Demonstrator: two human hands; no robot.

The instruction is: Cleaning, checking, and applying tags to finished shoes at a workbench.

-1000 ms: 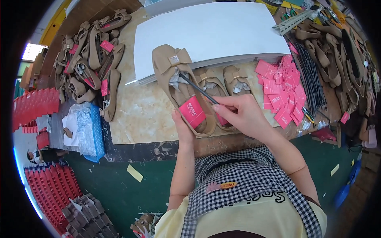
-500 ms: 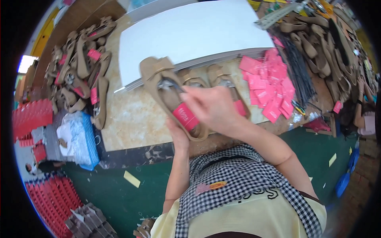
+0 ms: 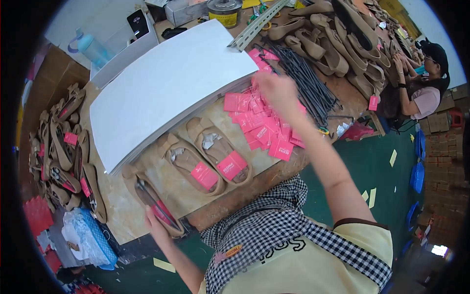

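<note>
My left hand (image 3: 157,224) is closed on the heel end of a beige flat shoe (image 3: 128,172), tilted on its side at the table's front left. A pink card and a dark strip show inside this shoe. Two more beige flats, a left one (image 3: 168,148) and a right one (image 3: 195,128), lie side by side to its right, with pink cards at their heels and crumpled silvery filling in their toes. Over the far edge of a heap of pink cards (image 3: 264,132) reaches my right hand (image 3: 280,94). Blur and its angle hide what its fingers hold.
A stack of white sheets (image 3: 171,88) covers the table's middle. Dark thin sticks (image 3: 311,81) lie right of the cards, beside a pile of beige shoes (image 3: 338,44). More shoes (image 3: 61,152) are heaped at left. A person (image 3: 426,85) works at far right.
The held shoe has gone down to the table's left, with my left hand still on it. My right hand has left the shoe and moved to the pink cards. The view has turned rightward.
</note>
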